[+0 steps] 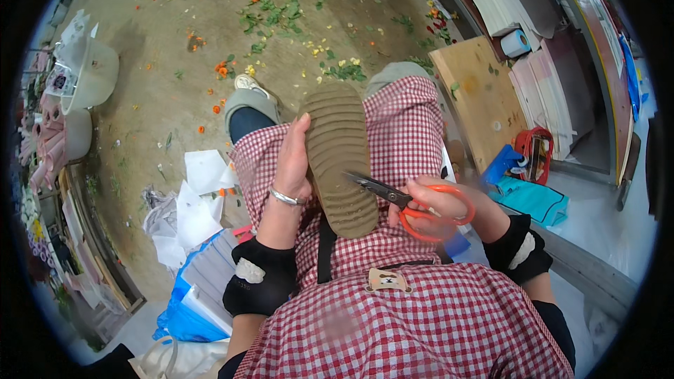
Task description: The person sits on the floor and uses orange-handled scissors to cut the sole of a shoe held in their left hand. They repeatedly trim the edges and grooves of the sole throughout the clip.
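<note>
While the left hand point(294, 158) is clamping its fingers point(301, 125) on a shoe point(338, 147) mid-frame, the right hand point(437, 205) is gripping scissors point(400, 198). Blades point(378, 187) are overlapping the sole point(330, 116).

The floor point(161, 21) is dull brown and smooth, strewn with green leaves point(281, 17) and orange and yellow petals point(222, 69). Along the left stand pale tubs point(102, 74), with pink bundles point(49, 137) near them and a blurred row of flowers point(38, 231) at the rim of the view. White sheets point(196, 217) lie on the floor at lower left, near a blue bag point(184, 302). On the right, a wooden board point(477, 98) sits beside stacked pale sheets point(544, 95). The light is fairly even, with a soft shadow by the tubs.
</note>
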`<state>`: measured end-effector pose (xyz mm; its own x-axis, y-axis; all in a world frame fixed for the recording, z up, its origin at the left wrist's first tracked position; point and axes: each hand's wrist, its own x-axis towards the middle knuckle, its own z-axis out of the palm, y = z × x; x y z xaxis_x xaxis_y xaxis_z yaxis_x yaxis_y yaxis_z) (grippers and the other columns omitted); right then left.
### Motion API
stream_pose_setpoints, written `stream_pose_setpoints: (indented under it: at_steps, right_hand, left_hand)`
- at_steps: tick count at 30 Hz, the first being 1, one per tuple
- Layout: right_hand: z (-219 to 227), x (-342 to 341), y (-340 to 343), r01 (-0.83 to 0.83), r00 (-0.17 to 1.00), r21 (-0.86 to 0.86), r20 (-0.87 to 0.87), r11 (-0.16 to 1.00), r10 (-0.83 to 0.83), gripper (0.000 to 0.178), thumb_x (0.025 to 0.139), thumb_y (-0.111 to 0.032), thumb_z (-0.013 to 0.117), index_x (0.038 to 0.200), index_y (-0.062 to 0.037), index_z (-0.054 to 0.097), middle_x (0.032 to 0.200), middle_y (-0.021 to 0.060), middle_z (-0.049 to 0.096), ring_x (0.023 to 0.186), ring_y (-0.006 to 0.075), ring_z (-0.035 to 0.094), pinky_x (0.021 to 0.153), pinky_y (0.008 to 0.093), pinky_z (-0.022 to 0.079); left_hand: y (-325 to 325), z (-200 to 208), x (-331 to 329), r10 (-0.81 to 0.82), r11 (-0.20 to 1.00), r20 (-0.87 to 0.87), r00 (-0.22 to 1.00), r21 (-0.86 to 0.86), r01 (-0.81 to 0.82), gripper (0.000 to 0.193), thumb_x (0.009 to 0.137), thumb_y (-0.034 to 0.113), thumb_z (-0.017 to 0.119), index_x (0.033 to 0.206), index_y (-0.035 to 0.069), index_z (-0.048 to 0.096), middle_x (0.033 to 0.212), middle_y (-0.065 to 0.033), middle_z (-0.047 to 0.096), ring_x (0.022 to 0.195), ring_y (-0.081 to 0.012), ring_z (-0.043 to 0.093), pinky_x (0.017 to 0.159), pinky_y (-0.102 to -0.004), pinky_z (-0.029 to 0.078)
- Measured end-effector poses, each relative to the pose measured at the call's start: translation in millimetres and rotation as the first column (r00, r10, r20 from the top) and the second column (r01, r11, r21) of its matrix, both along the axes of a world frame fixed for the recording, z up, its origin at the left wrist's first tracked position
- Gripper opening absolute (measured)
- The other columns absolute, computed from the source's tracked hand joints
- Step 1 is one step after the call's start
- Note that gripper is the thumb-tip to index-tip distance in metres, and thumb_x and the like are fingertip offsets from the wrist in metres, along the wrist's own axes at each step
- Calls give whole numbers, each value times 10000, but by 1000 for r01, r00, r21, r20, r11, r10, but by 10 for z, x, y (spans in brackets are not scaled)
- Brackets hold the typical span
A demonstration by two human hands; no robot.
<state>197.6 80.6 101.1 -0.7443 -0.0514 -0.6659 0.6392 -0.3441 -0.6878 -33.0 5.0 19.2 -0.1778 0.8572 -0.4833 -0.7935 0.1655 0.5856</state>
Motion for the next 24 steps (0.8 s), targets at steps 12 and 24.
stream_pose_setpoints:
  at_steps: [12, 24]
  right_hand:
    - [-86, 45, -88, 89, 991, -253, -71, 963, -110, 699, 940, -510, 117, 931, 5, 590, 525, -29, 438, 435, 74, 421, 446, 215, 390]
    - [-192, 71, -149, 128, 977, -346, -117, 929, -178, 713, 932, -533, 120, 931, 11, 580, 517, -30, 437, 413, 64, 409, 433, 202, 388]
  left_hand:
    - [0, 46, 13, -12, 999, 124, 992, -42, 17, 389, 931, 310, 410, 1182, 18, 462, 1113, -118, 566, 975, -209, 579, 830, -333, 481]
    - [-4, 71, 28, -33, 999, 138, 990, -33, 38, 434, 934, 344, 391, 1190, -1, 460, 1112, -131, 569, 969, -219, 585, 825, -341, 487]
